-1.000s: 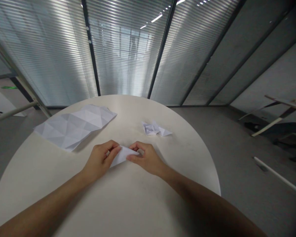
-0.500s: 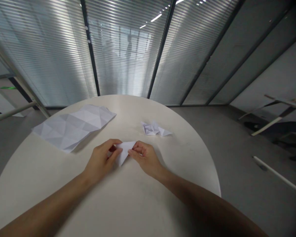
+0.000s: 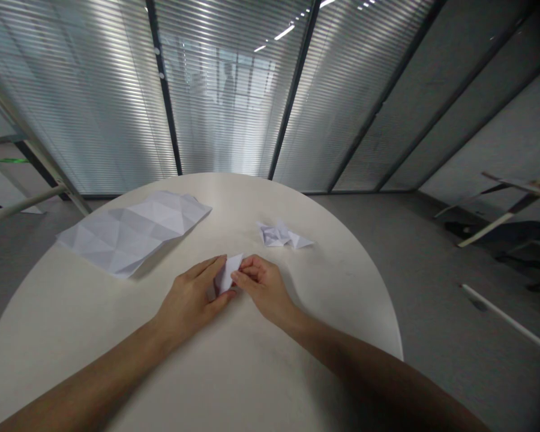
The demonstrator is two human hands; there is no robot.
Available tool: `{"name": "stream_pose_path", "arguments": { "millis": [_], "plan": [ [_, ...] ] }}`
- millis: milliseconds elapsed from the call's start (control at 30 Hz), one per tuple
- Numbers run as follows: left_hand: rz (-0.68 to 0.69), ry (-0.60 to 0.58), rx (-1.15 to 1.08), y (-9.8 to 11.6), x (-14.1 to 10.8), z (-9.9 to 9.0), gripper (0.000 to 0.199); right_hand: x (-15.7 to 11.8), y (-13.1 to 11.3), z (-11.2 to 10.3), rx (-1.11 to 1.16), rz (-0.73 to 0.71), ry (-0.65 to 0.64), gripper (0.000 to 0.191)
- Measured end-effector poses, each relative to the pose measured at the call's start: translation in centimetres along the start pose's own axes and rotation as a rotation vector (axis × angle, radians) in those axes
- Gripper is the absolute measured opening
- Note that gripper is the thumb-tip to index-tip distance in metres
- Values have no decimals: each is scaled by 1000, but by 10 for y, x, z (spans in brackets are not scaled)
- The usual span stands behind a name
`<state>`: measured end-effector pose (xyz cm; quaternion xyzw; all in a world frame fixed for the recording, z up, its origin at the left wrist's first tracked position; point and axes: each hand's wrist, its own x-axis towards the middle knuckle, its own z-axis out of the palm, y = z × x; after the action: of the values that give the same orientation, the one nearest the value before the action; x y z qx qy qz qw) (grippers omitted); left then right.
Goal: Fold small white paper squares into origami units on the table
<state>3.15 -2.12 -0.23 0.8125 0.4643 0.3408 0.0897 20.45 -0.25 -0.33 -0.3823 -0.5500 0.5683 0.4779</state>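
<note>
A small piece of folded white paper (image 3: pixel 228 272) is between both hands near the middle of the round table. My left hand (image 3: pixel 193 294) holds it from the left, fingers along its upper left edge and thumb beneath its lower edge. At its right side my right hand (image 3: pixel 261 283) pinches it between thumb and fingers. Behind the right hand lies a small folded paper shape (image 3: pixel 279 234) with pointed ends. A large creased sheet of white paper (image 3: pixel 137 231) rests at the table's back left.
The round white table (image 3: pixel 216 384) reaches under both forearms. Beyond it stands a glass wall with blinds (image 3: pixel 225 120). A metal frame (image 3: pixel 40 147) is at the left, and another table (image 3: pixel 513 186) is at the far right.
My left hand has shifted its fingers, now reaching over and under the small paper instead of pinching its corner. The paper looks narrower and turned. My right hand has hardly moved.
</note>
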Motion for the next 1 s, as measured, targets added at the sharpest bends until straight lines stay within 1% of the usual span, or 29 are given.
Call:
{"name": "stream_pose_path", "arguments": {
  "millis": [100,233,300,433,533,700,800,867,1000],
  "plan": [
    [-124,-29,-150,3,4,-3,54,-1,0,-1,34,-16,-24,23],
    [-249,-66,-338,1,6,-3,55,-2,0,-2,59,43,-55,35],
    [-299,-88,-412,-1,6,-2,57,-1,0,-2,82,63,-69,36],
    [-384,-149,-546,1,7,-2,62,1,1,-2,123,36,-107,34],
    [-401,-187,-640,2,7,-4,61,1,2,-2,128,14,-141,33],
    [-369,-192,-724,-4,5,-3,53,-1,2,-3,-19,-15,-117,30],
    [-314,-206,-667,-7,5,-5,43,-2,4,-4,-107,-52,-101,31],
    [-218,-200,-549,-9,6,-7,38,-2,5,-6,-189,-94,-89,31],
    [59,-180,-255,-15,8,-9,35,-1,5,-12,-465,-172,-85,30]
  ]
}}
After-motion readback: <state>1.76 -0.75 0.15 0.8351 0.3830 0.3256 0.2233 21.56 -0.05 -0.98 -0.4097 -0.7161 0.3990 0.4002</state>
